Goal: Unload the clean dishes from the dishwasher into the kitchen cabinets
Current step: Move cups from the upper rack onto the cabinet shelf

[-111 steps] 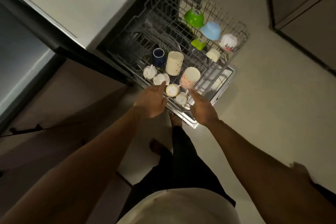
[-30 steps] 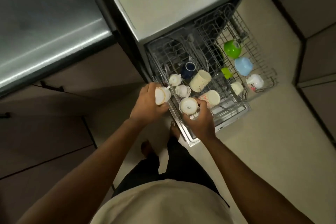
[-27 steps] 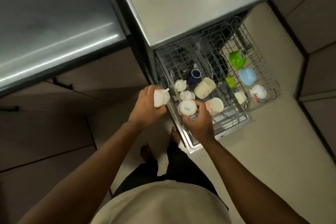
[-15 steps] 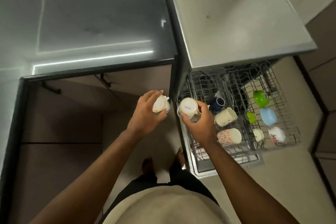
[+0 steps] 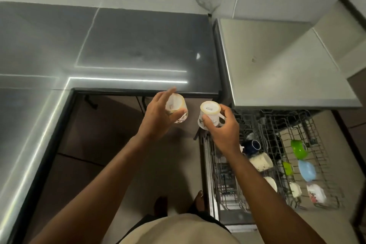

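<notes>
Both cups are now lifted clear of the rack [image 5: 277, 164]: left hand [image 5: 158, 119] grips one cup [image 5: 177, 106], right hand [image 5: 223, 128] grips another cup [image 5: 210, 113], both base-up. View has swung from rack to counter [image 5: 128, 45]; first pair likely headed for a cabinet

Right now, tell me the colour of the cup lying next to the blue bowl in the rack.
Bright green cup, beside the light blue bowl; head view.

Dim room, light from overhead; bright strip glare runs along the dark glossy countertop [image 5: 126, 49]. Floor and cabinet fronts [image 5: 103, 132] sit in deep shadow. Wide-angle bending at the edges; the dishwasher rack [image 5: 277, 164] smears with motion blur.
</notes>
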Tool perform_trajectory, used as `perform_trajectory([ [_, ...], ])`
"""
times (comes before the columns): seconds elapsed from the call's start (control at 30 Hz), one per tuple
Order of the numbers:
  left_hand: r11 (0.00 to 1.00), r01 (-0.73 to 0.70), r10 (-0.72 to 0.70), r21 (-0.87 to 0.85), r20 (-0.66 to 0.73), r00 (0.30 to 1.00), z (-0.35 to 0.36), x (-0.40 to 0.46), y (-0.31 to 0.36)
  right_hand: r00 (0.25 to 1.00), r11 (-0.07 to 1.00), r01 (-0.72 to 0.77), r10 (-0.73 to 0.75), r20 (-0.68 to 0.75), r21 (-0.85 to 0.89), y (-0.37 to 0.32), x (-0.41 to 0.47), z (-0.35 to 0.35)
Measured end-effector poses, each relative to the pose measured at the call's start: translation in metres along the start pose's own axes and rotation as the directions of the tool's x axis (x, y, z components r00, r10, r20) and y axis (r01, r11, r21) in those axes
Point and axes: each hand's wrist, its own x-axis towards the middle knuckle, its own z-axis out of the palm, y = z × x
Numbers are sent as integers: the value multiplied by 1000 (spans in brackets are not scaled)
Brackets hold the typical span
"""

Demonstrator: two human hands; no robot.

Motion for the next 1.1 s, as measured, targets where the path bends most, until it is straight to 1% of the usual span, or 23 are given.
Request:
perform_trajectory([
  [0.03,999,6,-7,-37,-44,999,-10,5,0,1000,1000,8,-9,10,21,-8,6,5],
  [0.07,995,32,-37,-93,-61,997,-11,8,2,1000,999,-8,7,12,47,-12,8,4],
  [0.13,976,64,-86,-210,-100,991,-31,17,-1,1000,996,28,-29,7,85,-31,19,17],
  [0.17,964,82,-110,-253,-100,989,-30,19,0,1000,995,26,-26,4,93,-33,22,15],
  [0.27,944,96,-136,-317,-107,985,-47,29,-4,998,991,65,-66,0,113,-54,34,27],
  [0.33,938,76,-122,-338,-115,986,-63,39,-8,994,987,109,-108,-14,116,-71,44,38],
  [0.43,937,41,-91,-346,-131,987,-79,51,-9,990,979,140,-139,-17,147,-89,57,48],
  [0.47,935,49,-97,-351,-122,988,-79,52,-9,991,979,130,-130,-6,156,-91,59,47],
  [0.57,939,-1,-50,-344,-138,989,-98,67,-6,985,968,171,-173,-4,184,-110,71,53],
  [0.63,943,-67,6,-327,-184,983,-113,86,-4,975,956,223,-222,-23,192,-126,87,58],
  [0.77,930,-131,44,-343,-249,967,-133,120,8,954,930,301,-290,-80,211,-157,122,59],
  [0.93,923,-190,82,-334,-310,947,-155,163,31,931,899,365,-352,-97,241,-187,171,56],
  [1.0,926,-223,114,-306,-338,934,-166,189,46,911,875,412,-393,-125,254,-203,197,55],
  [1.03,926,-229,120,-300,-342,932,-169,190,48,909,870,416,-399,-117,264,-206,200,56],
  [1.1,931,-275,174,-240,-373,911,-182,213,64,890,845,456,-435,-135,280,-223,225,54],
])
